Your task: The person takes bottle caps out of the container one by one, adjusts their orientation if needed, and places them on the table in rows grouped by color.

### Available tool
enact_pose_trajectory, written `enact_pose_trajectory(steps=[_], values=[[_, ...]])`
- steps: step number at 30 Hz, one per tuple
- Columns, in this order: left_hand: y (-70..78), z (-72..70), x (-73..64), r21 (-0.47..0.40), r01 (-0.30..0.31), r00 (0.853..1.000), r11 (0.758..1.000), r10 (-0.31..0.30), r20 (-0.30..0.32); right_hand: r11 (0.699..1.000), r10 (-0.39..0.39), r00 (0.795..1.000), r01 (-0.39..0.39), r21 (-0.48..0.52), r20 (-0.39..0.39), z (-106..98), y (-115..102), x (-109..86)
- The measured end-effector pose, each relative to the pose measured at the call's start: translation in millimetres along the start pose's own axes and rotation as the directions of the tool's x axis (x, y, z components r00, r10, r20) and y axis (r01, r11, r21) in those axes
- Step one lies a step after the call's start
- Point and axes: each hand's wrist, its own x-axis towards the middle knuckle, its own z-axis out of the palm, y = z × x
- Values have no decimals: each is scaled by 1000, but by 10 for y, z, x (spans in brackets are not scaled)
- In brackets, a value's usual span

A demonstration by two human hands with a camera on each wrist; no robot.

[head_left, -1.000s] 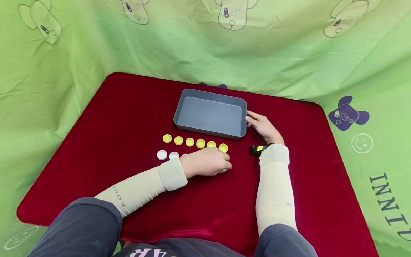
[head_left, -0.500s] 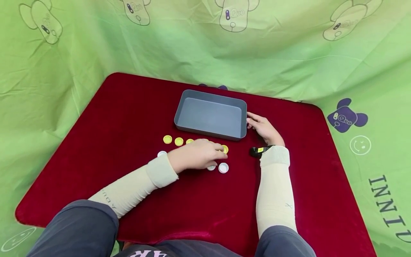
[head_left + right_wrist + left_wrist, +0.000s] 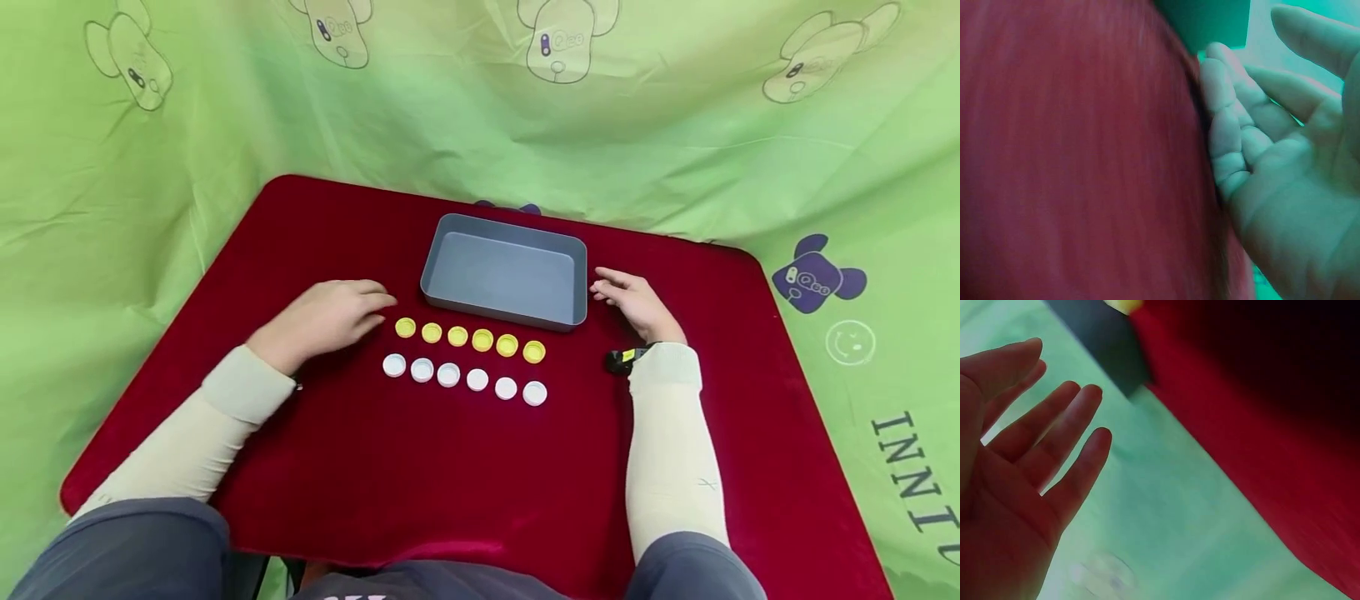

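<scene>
My left hand (image 3: 327, 321) is above the cloth at the left of the grey tray (image 3: 504, 321), its fingers loosely bent and holding nothing; the left wrist view shows its palm (image 3: 1010, 512) with fingers spread. At the tray's right side is my right hand (image 3: 636, 305), slightly apart from the wall, with nothing in it. In front of the tray runs a row of yellow bottle caps (image 3: 482, 339). A row of white bottle caps (image 3: 477, 380) lies parallel to it, nearer to me. Some white caps show their hollow side, others look flat.
A red velvet cloth (image 3: 450, 475) covers the table. Green printed fabric (image 3: 420, 125) hangs behind and at both sides. A black wrist device (image 3: 624, 358) with a yellow mark sits at my right wrist.
My left hand has left the caps and swung to the left, uncovering both rows. My right hand has come slightly away from the tray's right wall, which it was touching.
</scene>
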Motion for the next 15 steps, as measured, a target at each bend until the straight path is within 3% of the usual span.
enact_pose_trajectory(steps=[5,8,11,15], values=[[-421,-92,-377,7,150,989,989,-150,-14,996,-7,994,-2,-92,-105,-184,-25,-191],[-557,-196,-463,1,220,975,975,-220,-29,964,-63,974,4,-265,-217,-308,-97,-280],[-603,-306,-386,-7,281,958,960,-281,-55,900,-156,916,-22,-435,-369,-379,-223,-334],[-580,-343,-83,-26,334,938,942,-334,-86,827,-274,817,-69,-557,-508,-341,-421,-381]])
